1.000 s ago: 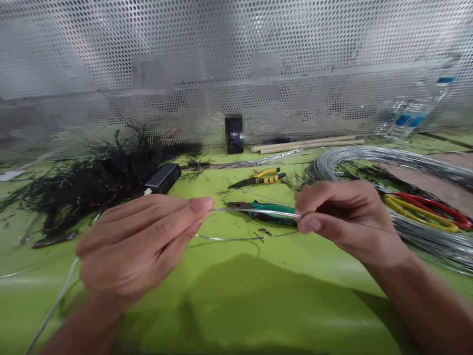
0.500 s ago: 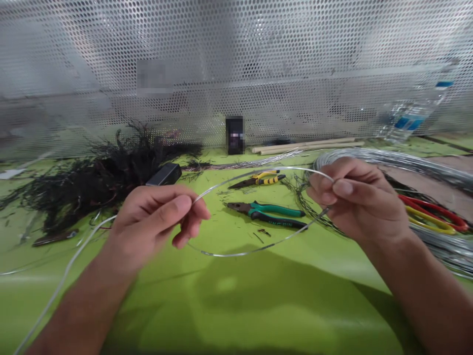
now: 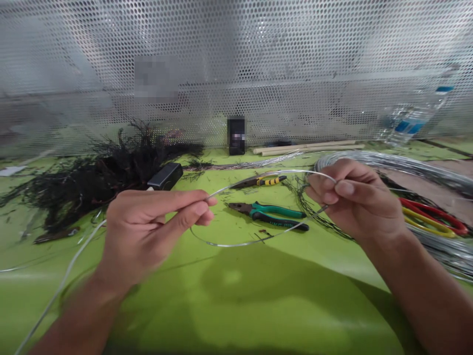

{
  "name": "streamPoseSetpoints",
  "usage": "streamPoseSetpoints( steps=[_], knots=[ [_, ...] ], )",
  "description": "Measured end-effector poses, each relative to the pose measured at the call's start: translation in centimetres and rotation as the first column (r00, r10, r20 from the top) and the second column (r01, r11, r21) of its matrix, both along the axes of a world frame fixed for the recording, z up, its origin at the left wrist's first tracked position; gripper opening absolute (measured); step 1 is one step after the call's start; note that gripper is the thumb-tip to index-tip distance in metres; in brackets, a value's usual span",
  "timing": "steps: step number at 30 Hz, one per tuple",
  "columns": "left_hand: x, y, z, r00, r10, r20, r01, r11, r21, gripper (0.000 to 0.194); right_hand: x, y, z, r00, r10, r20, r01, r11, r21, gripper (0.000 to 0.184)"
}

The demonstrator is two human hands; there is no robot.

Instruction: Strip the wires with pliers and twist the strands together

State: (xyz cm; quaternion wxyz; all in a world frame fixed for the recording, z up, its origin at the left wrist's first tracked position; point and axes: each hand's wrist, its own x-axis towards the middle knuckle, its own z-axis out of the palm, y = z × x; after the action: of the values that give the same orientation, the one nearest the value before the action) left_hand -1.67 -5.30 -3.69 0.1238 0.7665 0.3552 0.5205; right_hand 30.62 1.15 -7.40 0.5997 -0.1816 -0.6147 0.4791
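Observation:
Both of my hands hold a thin silver wire [image 3: 266, 174] bent into a loop above the green table [image 3: 236, 296]. My left hand [image 3: 148, 229] pinches the wire at the loop's left side between thumb and fingers. My right hand [image 3: 351, 199] is closed on the wire at the loop's right side, where the strands cross. The loop's lower arc [image 3: 229, 243] hangs just above the table. Green-handled pliers [image 3: 271, 216] lie under the loop.
Yellow-and-black pliers [image 3: 262, 181] lie behind the green ones. A big coil of silver wire [image 3: 424, 165] and red-and-yellow cutters [image 3: 432, 219] sit at the right. Black wiry scraps [image 3: 92, 180], a black box [image 3: 165, 176], a water bottle [image 3: 414, 118] and a perforated metal screen [image 3: 236, 64] stand behind.
A second ago the wire ran nearly straight between my hands. It has since been bent into a loop; my right hand rose and my left now pinches the wire tighter.

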Motion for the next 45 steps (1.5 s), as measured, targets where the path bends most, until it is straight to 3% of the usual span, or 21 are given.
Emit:
streamPoseSetpoints(
  steps=[3,7,10,13,15,18,20,22,24,27,29,30,32,34,37,40,45],
  knots=[
    [0.1,-0.1,-0.4,0.987,0.149,-0.057,-0.136,0.973,0.184,0.031,-0.1,-0.1,-0.1,1.0,-0.001,0.006,0.001,1.0,0.002,0.015],
    [-0.1,0.0,-1.6,0.914,0.389,-0.117,-0.313,0.857,0.41,0.041,-0.4,-0.4,-0.1,0.999,-0.023,0.024,0.023,1.0,0.017,0.014],
    [-0.4,0.1,-2.3,0.854,0.497,-0.155,-0.35,0.768,0.535,0.053,-0.7,-1.2,-0.1,0.995,-0.073,0.069,0.069,0.996,0.061,0.02],
    [-0.8,0.0,-2.6,0.835,0.521,-0.178,-0.331,0.733,0.594,0.062,-1.1,-2.4,-0.2,0.976,-0.197,0.095,0.185,0.975,0.126,0.014],
    [-0.9,-0.1,-2.6,0.837,0.515,-0.185,-0.326,0.741,0.588,0.063,-1.5,-3.3,-0.1,0.932,-0.343,0.118,0.312,0.924,0.221,0.011],
    [-1.0,-0.3,-2.5,0.84,0.501,-0.207,-0.31,0.757,0.574,0.062,-2.0,-4.4,0.2,0.786,-0.589,0.19,0.476,0.772,0.422,0.012],
    [-0.7,-0.3,-2.5,0.836,0.494,-0.24,-0.29,0.768,0.571,0.062,-2.3,-4.8,0.4,0.695,-0.682,0.229,0.53,0.7,0.479,0.011],
    [-0.3,-0.3,-2.5,0.842,0.482,-0.244,-0.284,0.779,0.56,0.059,-2.5,-5.0,0.6,0.645,-0.724,0.246,0.563,0.667,0.487,0.011],
    [0.2,-0.2,-2.4,0.879,0.438,-0.191,-0.29,0.808,0.513,0.05,-2.7,-4.9,0.6,0.619,-0.751,0.23,0.58,0.634,0.51,0.011],
    [0.9,0.1,-1.9,0.955,0.293,-0.037,-0.265,0.907,0.328,0.037,-2.8,-4.5,0.4,0.611,-0.771,0.177,0.583,0.59,0.559,0.012],
    [1.0,0.6,-1.4,0.99,0.097,0.104,-0.106,0.99,0.093,0.029,-2.8,-3.9,0.2,0.644,-0.754,0.131,0.593,0.6,0.537,0.013],
    [1.0,0.9,-1.1,0.984,-0.018,0.18,0.023,0.999,-0.025,0.024,-2.7,-3.5,0.0,0.663,-0.741,0.108,0.606,0.616,0.502,0.013],
    [0.9,1.6,-0.6,0.931,-0.208,0.298,0.273,0.942,-0.194,0.021,-2.5,-2.7,-0.2,0.69,-0.722,0.048,0.649,0.647,0.4,0.012],
    [0.8,2.2,-0.3,0.886,-0.301,0.353,0.411,0.862,-0.297,0.03,-2.2,-1.6,-0.5,0.707,-0.707,-0.014,0.676,0.669,0.309,0.012],
    [1.0,2.4,-0.1,0.826,-0.352,0.439,0.524,0.766,-0.372,0.023,-1.6,-0.3,-0.9,0.755,-0.651,-0.074,0.648,0.726,0.229,0.013],
    [1.4,1.8,-0.2,0.773,-0.391,0.499,0.587,0.74,-0.329,0.026,-1.5,0.1,-1.1,0.79,-0.607,-0.081,0.609,0.765,0.211,0.015],
    [1.7,0.6,-0.3,0.732,-0.458,0.505,0.656,0.673,-0.34,0.024,-1.9,0.2,-2.0,0.803,-0.596,0.006,0.573,0.774,0.269,0.018]
  ],
)
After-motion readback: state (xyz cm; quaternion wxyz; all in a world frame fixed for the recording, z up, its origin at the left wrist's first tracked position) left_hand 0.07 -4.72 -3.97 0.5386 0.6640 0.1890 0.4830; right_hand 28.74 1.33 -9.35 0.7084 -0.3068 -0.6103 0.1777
